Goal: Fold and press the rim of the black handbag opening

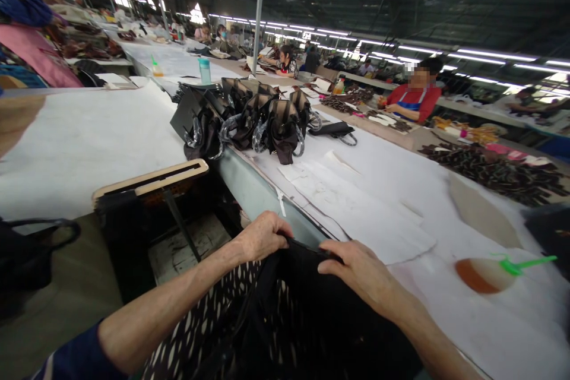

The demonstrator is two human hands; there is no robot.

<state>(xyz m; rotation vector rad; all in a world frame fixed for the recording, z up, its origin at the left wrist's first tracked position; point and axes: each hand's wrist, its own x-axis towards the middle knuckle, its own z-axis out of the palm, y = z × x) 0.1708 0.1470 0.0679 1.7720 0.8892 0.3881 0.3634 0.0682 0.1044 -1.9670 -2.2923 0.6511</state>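
A black bag (356,314) lies in front of me at the table's edge, with its top rim toward the far side. My left hand (265,236) pinches that rim at its left part. A short way to the right, my right hand (351,261) grips the same rim between thumb and fingers. Much of the bag's lower part is dark and blends into a black and cream patterned cloth (191,332) below my left forearm.
Several dark bags with plastic-wrapped handles (249,122) stand on the white-covered table (374,190). A bottle with amber liquid and green nozzle (485,275) lies at right. A wooden-rimmed frame (151,181) juts out at left. A co-worker in red (416,98) sits across.
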